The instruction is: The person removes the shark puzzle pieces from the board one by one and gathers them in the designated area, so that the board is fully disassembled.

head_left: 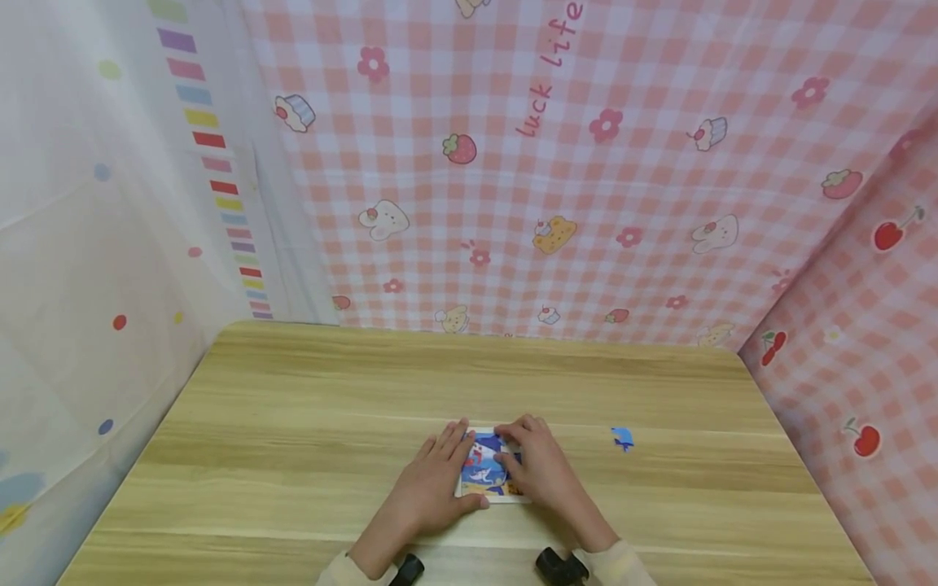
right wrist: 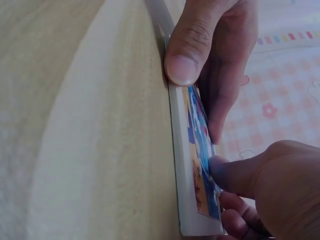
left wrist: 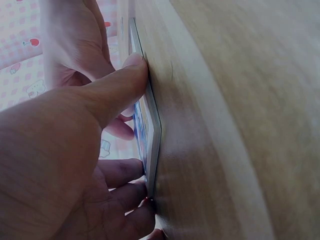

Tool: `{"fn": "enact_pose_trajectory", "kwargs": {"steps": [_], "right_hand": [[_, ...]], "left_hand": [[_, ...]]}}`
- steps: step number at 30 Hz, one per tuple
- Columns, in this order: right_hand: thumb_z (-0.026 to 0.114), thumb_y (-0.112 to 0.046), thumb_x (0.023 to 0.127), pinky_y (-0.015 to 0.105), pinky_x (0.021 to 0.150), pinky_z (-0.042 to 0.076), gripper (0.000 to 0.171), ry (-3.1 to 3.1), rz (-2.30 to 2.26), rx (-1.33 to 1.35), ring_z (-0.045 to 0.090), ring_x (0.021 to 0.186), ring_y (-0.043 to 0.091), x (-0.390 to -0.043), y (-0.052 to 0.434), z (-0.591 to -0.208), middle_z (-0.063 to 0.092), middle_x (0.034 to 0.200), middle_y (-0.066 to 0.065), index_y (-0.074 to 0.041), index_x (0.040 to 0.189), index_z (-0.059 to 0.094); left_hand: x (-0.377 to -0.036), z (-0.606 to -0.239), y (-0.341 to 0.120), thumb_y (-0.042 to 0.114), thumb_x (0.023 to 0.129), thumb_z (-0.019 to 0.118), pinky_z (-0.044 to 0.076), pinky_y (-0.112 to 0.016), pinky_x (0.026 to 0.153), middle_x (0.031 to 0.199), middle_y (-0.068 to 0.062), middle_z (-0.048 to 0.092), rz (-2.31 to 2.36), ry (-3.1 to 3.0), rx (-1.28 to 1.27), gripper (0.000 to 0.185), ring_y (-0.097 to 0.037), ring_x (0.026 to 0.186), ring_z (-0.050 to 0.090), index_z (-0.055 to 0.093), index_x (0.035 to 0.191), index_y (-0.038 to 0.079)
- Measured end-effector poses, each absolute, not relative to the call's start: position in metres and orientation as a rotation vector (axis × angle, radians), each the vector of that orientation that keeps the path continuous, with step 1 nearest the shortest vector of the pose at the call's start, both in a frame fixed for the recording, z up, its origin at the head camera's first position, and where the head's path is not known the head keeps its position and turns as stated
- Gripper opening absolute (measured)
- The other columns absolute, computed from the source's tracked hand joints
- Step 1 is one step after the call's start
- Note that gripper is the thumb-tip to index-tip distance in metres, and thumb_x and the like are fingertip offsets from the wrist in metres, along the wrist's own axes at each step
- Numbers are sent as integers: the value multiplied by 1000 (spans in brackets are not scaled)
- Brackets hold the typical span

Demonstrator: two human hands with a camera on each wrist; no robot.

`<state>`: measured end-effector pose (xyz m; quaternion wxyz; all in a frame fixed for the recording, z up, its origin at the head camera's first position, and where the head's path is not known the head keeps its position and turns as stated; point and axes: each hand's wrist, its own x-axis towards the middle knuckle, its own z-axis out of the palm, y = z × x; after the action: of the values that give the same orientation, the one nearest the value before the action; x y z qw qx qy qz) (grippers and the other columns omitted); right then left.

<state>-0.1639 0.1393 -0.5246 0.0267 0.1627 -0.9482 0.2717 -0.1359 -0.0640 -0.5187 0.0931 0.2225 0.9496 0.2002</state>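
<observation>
A small jigsaw puzzle (head_left: 479, 464) with a white border and a blue sea picture lies flat on the table. My left hand (head_left: 434, 482) rests along its left side, fingers extended toward the far edge and thumb on the near border, as the left wrist view also shows at the puzzle's white edge (left wrist: 155, 150). Over the right part, my right hand (head_left: 541, 462) pinches a puzzle piece between thumb and bent fingers; that piece is mostly hidden. In the right wrist view, the right thumb (right wrist: 235, 175) touches the picture surface. A loose blue puzzle piece (head_left: 622, 439) lies right of the hands.
The wood-grain table (head_left: 308, 407) extends around the puzzle. Behind it hangs a pink checked cloth (head_left: 506, 187), with another cherry-printed cloth (head_left: 843, 358) at right and a pale dotted one (head_left: 110, 260) at left. Black wrist devices (head_left: 560, 566) sit near both cuffs.
</observation>
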Motion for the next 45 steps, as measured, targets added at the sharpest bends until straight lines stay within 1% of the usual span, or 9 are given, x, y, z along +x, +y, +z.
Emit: {"fn": "enact_pose_trajectory", "kwargs": {"steps": [3,6,12,18,25,32,39,45], "right_hand": [[79,-16,90,27,77,47,30,-2935,860,482,49,92,10,-164,139,-524,63,102,-2,-10,119,75],[80,-16,90,27,77,47,28,-2935,889,466,48,92,10,-165,139,-524,62,101,-3,-11,117,75],[80,-15,89,31,83,52,24,-2925,947,441,51,95,10,-166,138,-523,63,102,-4,-13,112,72],[79,-17,90,34,86,52,25,-2939,927,449,52,97,11,-166,137,-521,64,105,-4,-14,114,72],[79,-16,90,29,81,51,24,-2938,922,483,50,92,8,-167,138,-519,63,100,-6,-14,113,72],[79,-15,90,29,81,52,26,-2934,925,531,53,94,9,-168,138,-519,64,101,-5,-12,115,72],[80,-15,89,29,80,53,24,-2893,912,540,53,94,8,-167,140,-521,67,103,-7,-13,112,74],[81,-11,88,25,76,50,25,-2840,952,529,53,91,9,-166,145,-521,68,102,-5,-13,112,75]], "left_hand": [[-136,-518,-64,58,91,69,25,-53,129,172,-13,20,588,2819,657,95,-31,159,21,33,160,5],[-137,-518,-64,58,91,69,24,-52,130,172,-12,19,586,2816,655,95,-31,160,20,32,161,6],[-136,-516,-65,58,90,70,24,-52,130,172,-12,20,598,2807,645,95,-30,160,20,33,160,6],[-135,-515,-66,58,90,70,23,-52,130,172,-12,19,600,2801,637,95,-30,160,20,33,160,6],[-136,-516,-65,57,91,69,24,-52,130,172,-12,20,599,2814,653,94,-31,159,21,33,160,6],[-134,-514,-66,57,91,70,24,-52,130,172,-12,21,606,2815,649,94,-31,159,22,34,160,5],[-133,-514,-66,58,91,69,23,-51,130,172,-11,19,587,2807,644,95,-30,160,21,32,160,5],[-133,-515,-65,59,91,69,22,-51,131,173,-11,18,582,2805,637,96,-30,160,20,31,161,6]]}}
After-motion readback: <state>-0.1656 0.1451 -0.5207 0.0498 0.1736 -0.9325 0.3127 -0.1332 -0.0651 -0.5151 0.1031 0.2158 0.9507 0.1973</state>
